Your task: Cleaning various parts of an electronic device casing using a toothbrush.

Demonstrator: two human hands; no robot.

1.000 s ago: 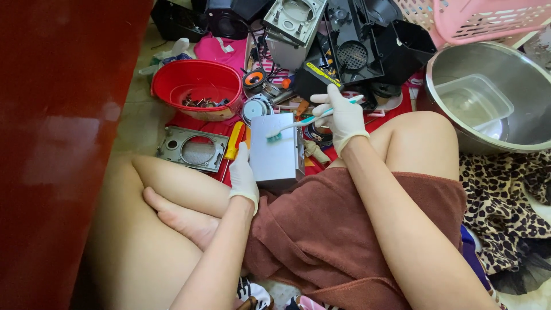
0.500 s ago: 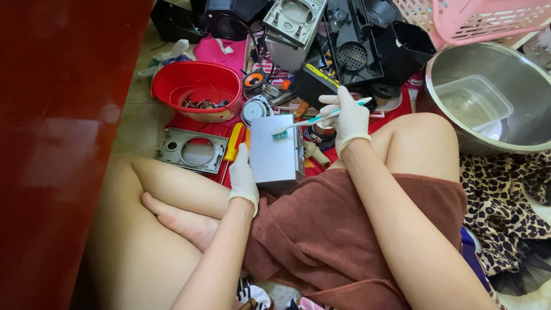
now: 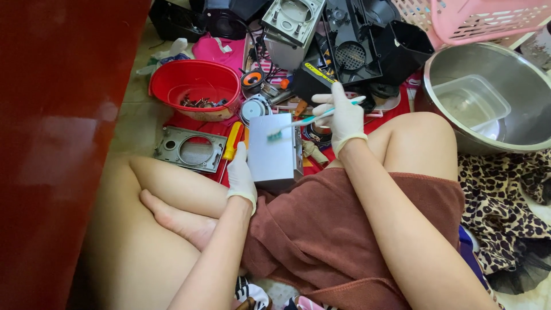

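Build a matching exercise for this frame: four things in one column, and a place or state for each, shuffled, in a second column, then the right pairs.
Things:
1. toothbrush
2. grey metal box
3. red bowl
4. clear plastic tub

Places or states:
A. inside the big steel basin
B. held in the gloved right hand, bristles on the box
C. on the floor, small metal parts inside
D. steadied by the gloved left hand at its near left edge

Pairs: 1-B, 2-D, 3-C, 4-A
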